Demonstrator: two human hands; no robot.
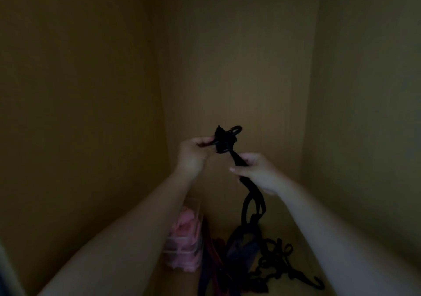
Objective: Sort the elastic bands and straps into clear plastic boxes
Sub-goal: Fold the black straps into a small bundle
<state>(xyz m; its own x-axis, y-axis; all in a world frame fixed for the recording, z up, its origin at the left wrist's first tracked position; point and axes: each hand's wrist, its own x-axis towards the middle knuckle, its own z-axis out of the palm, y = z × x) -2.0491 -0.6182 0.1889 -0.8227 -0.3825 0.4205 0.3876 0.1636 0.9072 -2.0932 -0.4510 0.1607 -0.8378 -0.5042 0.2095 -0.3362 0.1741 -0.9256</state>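
Count: 2 hands, left hand (191,156) and right hand (257,172). 1 black strap (224,144) gripped by both, dead centre. 1 clear plastic box (182,253) at 6-7 o'clock; pink contents (185,225) inside, number unreadable. 1 pile of straps (239,268) at 6 o'clock, dark and tangled, can't count. 1 black hook (317,283) at 5 o'clock.

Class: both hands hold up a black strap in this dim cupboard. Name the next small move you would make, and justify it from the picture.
Probably raise the black strap a little to draw its tail free of the pile of straps: the left hand pinches the buckle end, the right hand grips lower, and the tail seems to hang into the pile.
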